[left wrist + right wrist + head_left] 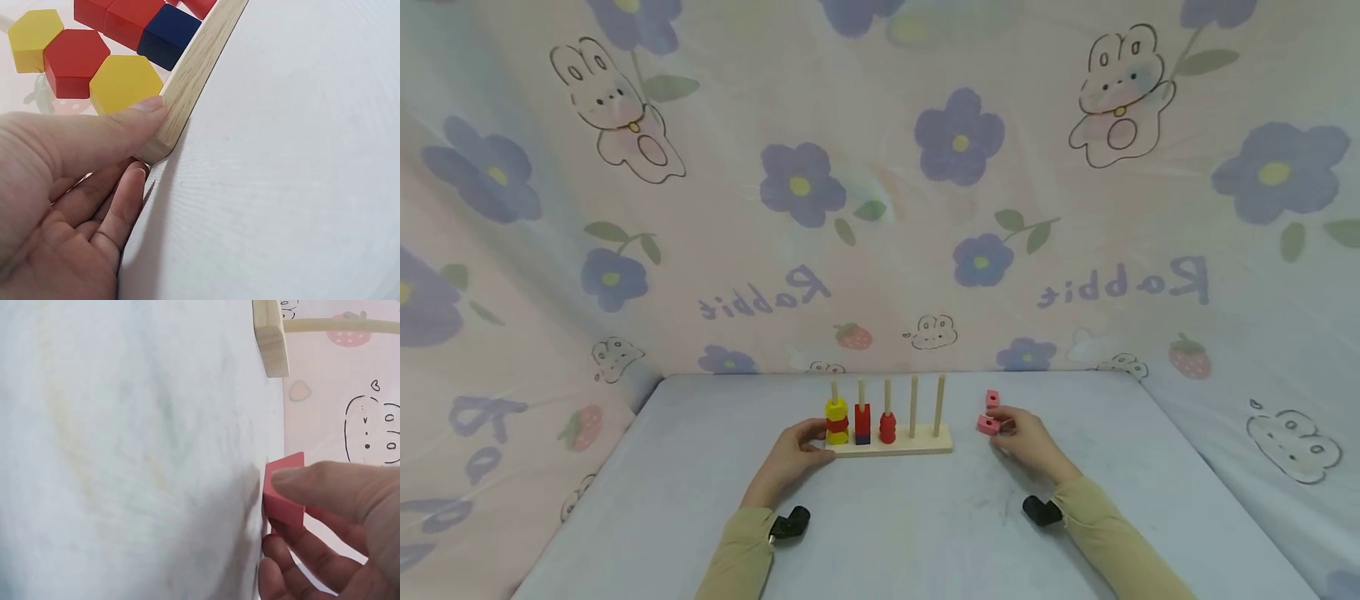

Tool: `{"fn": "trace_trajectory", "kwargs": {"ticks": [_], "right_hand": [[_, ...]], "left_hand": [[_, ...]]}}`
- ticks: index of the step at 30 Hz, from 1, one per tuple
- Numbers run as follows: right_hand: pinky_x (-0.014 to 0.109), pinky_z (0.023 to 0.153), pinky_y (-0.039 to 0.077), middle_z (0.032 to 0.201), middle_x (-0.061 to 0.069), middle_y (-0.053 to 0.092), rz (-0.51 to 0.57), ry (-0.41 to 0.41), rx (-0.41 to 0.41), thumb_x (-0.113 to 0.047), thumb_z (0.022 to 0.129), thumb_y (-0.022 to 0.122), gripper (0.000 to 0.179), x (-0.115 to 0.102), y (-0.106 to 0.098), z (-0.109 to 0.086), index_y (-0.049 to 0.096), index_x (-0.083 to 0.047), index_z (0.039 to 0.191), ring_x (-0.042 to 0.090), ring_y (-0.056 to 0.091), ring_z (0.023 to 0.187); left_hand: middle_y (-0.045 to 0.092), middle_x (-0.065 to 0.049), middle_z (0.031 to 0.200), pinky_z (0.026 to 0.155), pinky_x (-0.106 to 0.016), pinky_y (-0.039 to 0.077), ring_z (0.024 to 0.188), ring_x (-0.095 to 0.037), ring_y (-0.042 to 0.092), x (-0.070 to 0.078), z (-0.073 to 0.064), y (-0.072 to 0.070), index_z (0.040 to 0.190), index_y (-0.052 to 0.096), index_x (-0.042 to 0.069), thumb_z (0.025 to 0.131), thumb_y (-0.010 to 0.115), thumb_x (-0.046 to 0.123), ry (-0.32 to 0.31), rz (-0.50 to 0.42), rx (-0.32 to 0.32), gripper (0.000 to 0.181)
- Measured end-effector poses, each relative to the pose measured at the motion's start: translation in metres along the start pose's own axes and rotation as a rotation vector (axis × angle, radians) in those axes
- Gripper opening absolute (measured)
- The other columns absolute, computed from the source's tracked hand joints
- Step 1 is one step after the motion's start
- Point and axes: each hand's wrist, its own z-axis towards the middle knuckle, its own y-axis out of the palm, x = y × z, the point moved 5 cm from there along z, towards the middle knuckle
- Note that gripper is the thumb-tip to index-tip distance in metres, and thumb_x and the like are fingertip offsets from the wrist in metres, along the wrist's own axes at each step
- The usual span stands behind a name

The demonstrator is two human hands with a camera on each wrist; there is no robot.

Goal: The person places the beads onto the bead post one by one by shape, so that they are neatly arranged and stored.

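My left hand [792, 460] holds the left end of a wooden peg stand [895, 449], its thumb along the front edge of the base. On the leftmost peg a red hexagonal block [74, 59] sits between two yellow ones. Red square blocks [862, 417] top a dark blue block [169, 36] on the second peg, and rounded red blocks [887, 427] fill the lower third peg. To the right of the stand, my right hand [1026, 437] pinches a pink block [286, 497] close over the table. Another pink block [992, 398] lies just behind it.
Two bare pegs [913, 407] rise at the stand's right side. A white cloth [895, 525] covers the table, and a printed curtain [880, 250] hangs behind and at both sides. A black wrist camera [791, 523] sits at my left sleeve, another [1042, 510] at my right.
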Motion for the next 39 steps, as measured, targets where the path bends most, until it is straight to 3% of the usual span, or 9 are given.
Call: {"fn": "trace_trajectory", "kwargs": {"ticks": [5, 12, 17, 25, 30, 33, 39], "right_hand": [[0.041, 0.079, 0.049, 0.106, 0.012, 0.063, -0.027, 0.013, 0.014, 0.002, 0.079, 0.072, 0.041, -0.002, 0.002, 0.006, 0.061, 0.0, 0.118, 0.023, 0.057, 0.089], [0.039, 0.075, 0.05, 0.102, 0.012, 0.064, -0.052, -0.034, 0.038, 0.0, 0.081, 0.072, 0.034, -0.001, 0.001, 0.009, 0.064, 0.001, 0.114, 0.022, 0.059, 0.085], [0.04, 0.076, 0.051, 0.104, 0.014, 0.065, -0.013, -0.018, 0.04, -0.005, 0.084, 0.072, 0.031, -0.004, -0.004, 0.01, 0.065, 0.002, 0.113, 0.025, 0.061, 0.089], [0.028, 0.076, 0.053, 0.104, 0.019, 0.064, 0.221, -0.128, 0.122, -0.003, 0.085, 0.071, 0.03, -0.043, -0.029, 0.013, 0.061, 0.005, 0.112, 0.029, 0.064, 0.092], [0.029, 0.069, 0.055, 0.112, 0.023, 0.058, 0.449, -0.083, 0.122, -0.009, 0.086, 0.071, 0.039, -0.069, -0.038, 0.014, 0.053, 0.006, 0.118, 0.023, 0.066, 0.095], [0.028, 0.062, 0.054, 0.114, 0.018, 0.057, 0.513, -0.066, 0.132, -0.017, 0.087, 0.072, 0.043, -0.084, -0.04, 0.014, 0.052, 0.002, 0.12, 0.013, 0.066, 0.095], [0.022, 0.077, 0.051, 0.114, 0.013, 0.062, 0.635, -0.18, 0.177, -0.014, 0.088, 0.07, 0.042, -0.115, -0.039, 0.017, 0.055, -0.001, 0.125, 0.012, 0.064, 0.1]], "left_hand": [[0.062, -0.007, 0.119, 0.081, -0.033, 0.05, 0.088, -0.019, 0.058, -0.002, 0.0, -0.001, 0.128, 0.059, 0.01, 0.079, 0.079, 0.015, -0.014, -0.004, 0.001, 0.053], [0.06, -0.007, 0.12, 0.081, -0.034, 0.049, 0.086, -0.02, 0.058, 0.0, 0.0, 0.001, 0.129, 0.058, 0.012, 0.08, 0.078, 0.016, -0.02, -0.01, -0.016, 0.053], [0.06, -0.008, 0.12, 0.08, -0.034, 0.05, 0.086, -0.019, 0.057, -0.002, 0.001, 0.002, 0.128, 0.058, 0.012, 0.08, 0.078, 0.016, -0.026, -0.01, -0.023, 0.052], [0.061, -0.006, 0.12, 0.081, -0.035, 0.049, 0.086, -0.02, 0.058, -0.001, 0.001, -0.002, 0.129, 0.058, 0.013, 0.081, 0.077, 0.015, -0.022, 0.0, -0.014, 0.052], [0.06, -0.005, 0.122, 0.083, -0.035, 0.049, 0.09, -0.019, 0.058, -0.002, 0.001, -0.002, 0.129, 0.058, 0.014, 0.08, 0.078, 0.015, -0.037, 0.002, -0.014, 0.052], [0.06, -0.006, 0.122, 0.083, -0.035, 0.049, 0.09, -0.019, 0.058, -0.003, 0.001, -0.002, 0.129, 0.058, 0.013, 0.08, 0.078, 0.016, -0.039, 0.003, -0.015, 0.052], [0.06, -0.008, 0.123, 0.082, -0.035, 0.049, 0.089, -0.02, 0.058, -0.002, 0.001, -0.002, 0.129, 0.058, 0.011, 0.08, 0.078, 0.017, -0.03, -0.004, -0.024, 0.053]]}}
